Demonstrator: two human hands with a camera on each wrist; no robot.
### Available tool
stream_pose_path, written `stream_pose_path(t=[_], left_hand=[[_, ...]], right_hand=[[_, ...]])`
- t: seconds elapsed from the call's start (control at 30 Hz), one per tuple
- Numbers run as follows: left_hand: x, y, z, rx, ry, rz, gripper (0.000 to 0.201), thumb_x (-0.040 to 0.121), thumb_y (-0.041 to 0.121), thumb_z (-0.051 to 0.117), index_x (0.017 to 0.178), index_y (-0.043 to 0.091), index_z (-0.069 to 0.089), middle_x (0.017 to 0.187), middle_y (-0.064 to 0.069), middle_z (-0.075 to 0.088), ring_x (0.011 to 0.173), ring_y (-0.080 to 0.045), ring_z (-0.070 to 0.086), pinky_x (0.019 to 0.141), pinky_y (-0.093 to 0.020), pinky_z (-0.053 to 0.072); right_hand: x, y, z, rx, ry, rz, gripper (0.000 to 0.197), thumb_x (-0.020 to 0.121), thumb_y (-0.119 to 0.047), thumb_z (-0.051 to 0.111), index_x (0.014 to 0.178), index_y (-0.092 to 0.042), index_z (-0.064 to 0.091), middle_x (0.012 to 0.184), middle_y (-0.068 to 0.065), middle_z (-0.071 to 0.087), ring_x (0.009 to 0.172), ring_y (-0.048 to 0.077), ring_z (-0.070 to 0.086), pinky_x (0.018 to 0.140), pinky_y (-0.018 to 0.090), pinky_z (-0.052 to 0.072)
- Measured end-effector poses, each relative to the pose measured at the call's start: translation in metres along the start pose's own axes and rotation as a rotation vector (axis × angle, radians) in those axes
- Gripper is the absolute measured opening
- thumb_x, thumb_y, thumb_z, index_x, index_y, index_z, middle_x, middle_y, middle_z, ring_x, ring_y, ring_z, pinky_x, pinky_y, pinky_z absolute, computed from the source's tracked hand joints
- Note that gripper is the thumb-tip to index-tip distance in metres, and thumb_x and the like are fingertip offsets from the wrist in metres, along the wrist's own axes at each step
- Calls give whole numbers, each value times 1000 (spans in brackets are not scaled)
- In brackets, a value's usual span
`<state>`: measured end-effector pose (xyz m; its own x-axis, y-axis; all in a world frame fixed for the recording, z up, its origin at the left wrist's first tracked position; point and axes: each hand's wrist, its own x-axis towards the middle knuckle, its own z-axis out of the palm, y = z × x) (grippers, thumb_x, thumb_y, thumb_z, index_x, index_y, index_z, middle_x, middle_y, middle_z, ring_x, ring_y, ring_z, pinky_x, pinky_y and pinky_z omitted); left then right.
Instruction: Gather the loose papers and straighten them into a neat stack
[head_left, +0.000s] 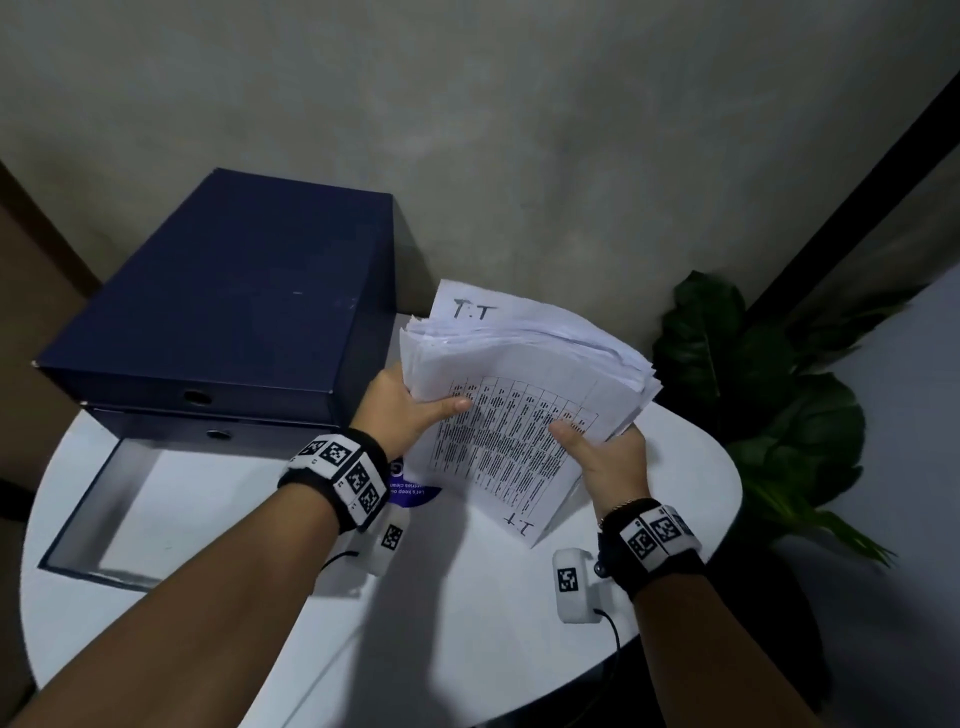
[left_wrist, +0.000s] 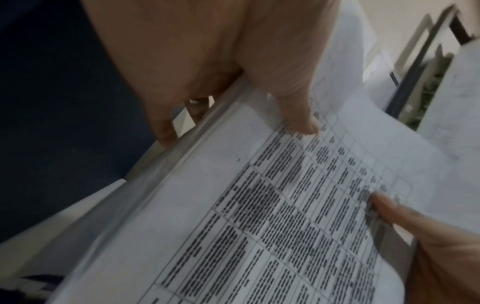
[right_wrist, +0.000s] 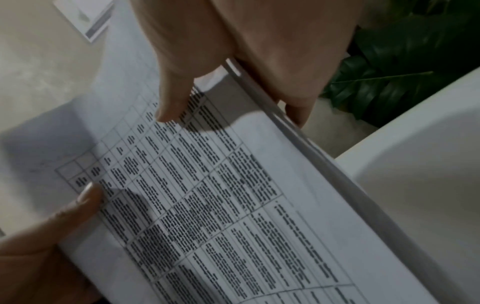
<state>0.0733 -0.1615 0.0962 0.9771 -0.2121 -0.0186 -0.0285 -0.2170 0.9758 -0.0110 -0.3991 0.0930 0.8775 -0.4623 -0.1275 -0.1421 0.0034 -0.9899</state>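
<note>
A thick stack of white papers (head_left: 519, 415) is held tilted above the round white table (head_left: 467, 597). Its top sheet carries a printed table, and the far edges fan out unevenly. My left hand (head_left: 415, 410) grips the stack's left edge, thumb on top and fingers behind. My right hand (head_left: 597, 441) grips the right edge the same way. In the left wrist view my left hand (left_wrist: 228, 92) pinches the papers (left_wrist: 285, 205). In the right wrist view my right hand (right_wrist: 233, 51) clamps the papers (right_wrist: 221, 195).
A dark blue box (head_left: 234, 301) stands at the table's back left, with an open blue tray (head_left: 104, 499) in front of it. A blue printed sheet (head_left: 415, 491) lies under the stack. A green plant (head_left: 769, 395) stands to the right, beyond the table edge.
</note>
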Motion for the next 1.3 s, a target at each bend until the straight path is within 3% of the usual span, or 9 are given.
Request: stream_pose_path(t=[0.23, 0.43, 0.5, 0.57, 0.67, 0.8, 1.0, 1.13, 1.3], left_hand=[[-4, -11, 1, 102, -3, -144, 70, 51, 65, 83, 106, 21, 74, 98, 6, 75, 89, -6, 71, 80, -27, 59], [-12, 3, 2, -84, 102, -50, 23, 77, 25, 84, 96, 19, 74, 90, -2, 78, 91, -25, 75, 82, -44, 61], [-18, 9, 4, -139, 159, 11, 15, 80, 17, 81, 91, 23, 73, 86, 7, 77, 84, -12, 75, 83, -40, 61], [-24, 5, 5, -164, 142, 9, 17, 78, 19, 82, 93, 18, 73, 86, 1, 77, 79, -12, 73, 80, -38, 61], [-34, -5, 6, -100, 11, -30, 43, 71, 18, 87, 110, 13, 69, 95, 3, 75, 91, -8, 73, 75, -20, 59], [-33, -1, 11, -151, -38, -1, 49, 67, 7, 88, 108, 22, 65, 92, 16, 75, 91, 7, 70, 77, -10, 54], [-30, 11, 14, -199, -6, 67, 52, 61, 27, 89, 108, 31, 67, 106, 6, 76, 103, -9, 71, 90, -31, 58], [-29, 13, 15, -207, 16, 63, 52, 62, 34, 92, 109, 30, 70, 110, 0, 76, 105, -14, 72, 91, -40, 58], [-31, 14, 15, -216, 38, 63, 54, 59, 42, 90, 108, 28, 69, 106, 1, 76, 101, -13, 72, 89, -39, 59]], right_hand=[[-3, -6, -1, 24, 72, 45, 26, 70, -14, 87, 92, -8, 75, 89, 9, 78, 85, 28, 75, 81, 52, 59], [-5, -10, -1, 9, 89, -3, 21, 72, -14, 86, 90, -11, 75, 88, 7, 78, 85, 24, 75, 82, 50, 60], [-11, -17, -1, 37, 120, -42, 22, 71, -11, 86, 90, -11, 75, 86, 5, 77, 83, 21, 75, 79, 43, 61], [-18, -20, -3, 30, 128, -63, 24, 71, -8, 86, 92, -10, 74, 86, 4, 77, 83, 18, 75, 78, 41, 61], [-29, -23, -7, 40, 138, -93, 38, 71, -7, 85, 105, -11, 69, 98, 4, 76, 91, 16, 74, 86, 42, 60], [-29, -55, -5, 80, 226, -379, 43, 85, -2, 72, 121, -18, 55, 113, 4, 66, 101, 4, 66, 87, 18, 50], [-21, -72, 0, -169, 247, -429, 6, 87, -11, 69, 91, -15, 71, 93, -11, 70, 92, 0, 64, 90, 21, 50], [-19, -71, 0, -155, 371, -414, 7, 90, -8, 61, 89, -14, 65, 89, -14, 68, 83, -11, 60, 82, 6, 43], [-18, -75, 11, -65, 441, -383, 8, 88, -13, 64, 91, -15, 57, 84, -9, 63, 79, 0, 61, 78, 15, 49]])
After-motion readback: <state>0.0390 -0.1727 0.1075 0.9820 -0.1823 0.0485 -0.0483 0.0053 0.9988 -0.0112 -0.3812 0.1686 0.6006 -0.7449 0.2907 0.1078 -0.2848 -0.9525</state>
